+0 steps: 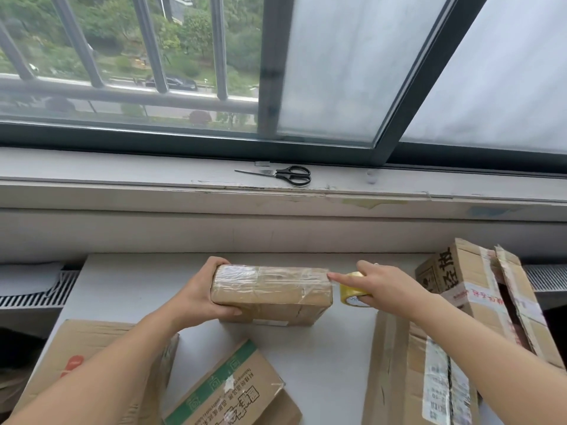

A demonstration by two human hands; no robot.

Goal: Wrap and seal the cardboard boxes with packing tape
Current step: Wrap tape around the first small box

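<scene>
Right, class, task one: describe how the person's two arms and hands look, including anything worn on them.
The left hand and right hand are bare: no gloves, watch or bracelet, and no sleeves show along either arm. A tiny pale spot on a right-hand finger might be a ring; too small to tell.

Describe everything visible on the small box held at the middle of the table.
The small box is a flat, oblong brown cardboard parcel, already wrapped in shiny clear tape that wrinkles over its top and ends. It lies lengthwise left to right, and its lower edge seems to rest on the white table. The left hand grips its left end. The right hand, holding the tape roll, touches its upper right corner with an outstretched forefinger.
</scene>
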